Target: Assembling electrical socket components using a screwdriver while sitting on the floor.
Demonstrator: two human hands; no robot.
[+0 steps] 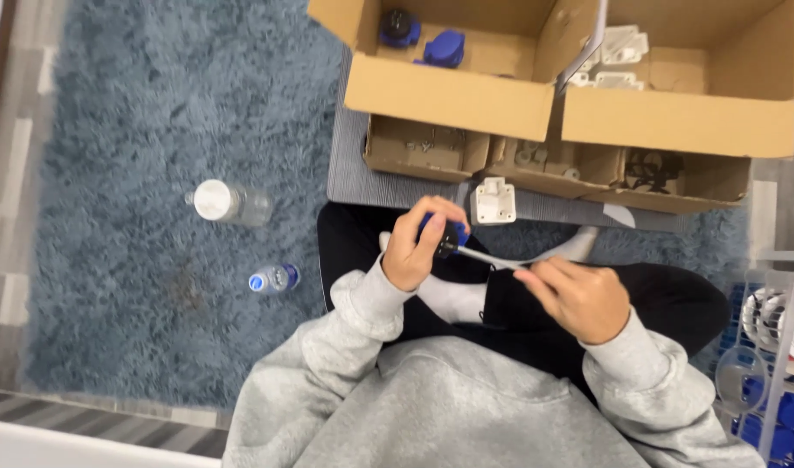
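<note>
- Your left hand (419,247) is curled tight around a small blue and black part (449,234), fingers wrapped over its top and thumb pressed along the side, held above your lap.
- A thin grey strip (492,257) runs out of that part toward your other hand, lying almost level between the two.
- Your right hand (579,299) pinches the far end of the strip between thumb and forefinger; the remaining fingers are folded loosely into the palm.
- Both hands sit over your crossed legs in black trousers, with your grey sweatshirt sleeves (367,303) pushed up to the wrists.
- Just beyond your left hand, a white plastic fitting (492,201) lies on the grey mat (354,173), touching neither hand.
- Behind it stands a low cardboard tray (427,149) of small parts, and behind that two open cardboard boxes (453,91); the left one holds blue parts (443,48), the right one white parts (622,48).
- To your left, on the shaggy blue rug (154,130), a clear bottle with a silver cap (228,202) and a smaller bottle with a blue cap (274,279) stand well apart from your hands.
- At your right, a white wire rack (774,364) holds more blue pieces.
</note>
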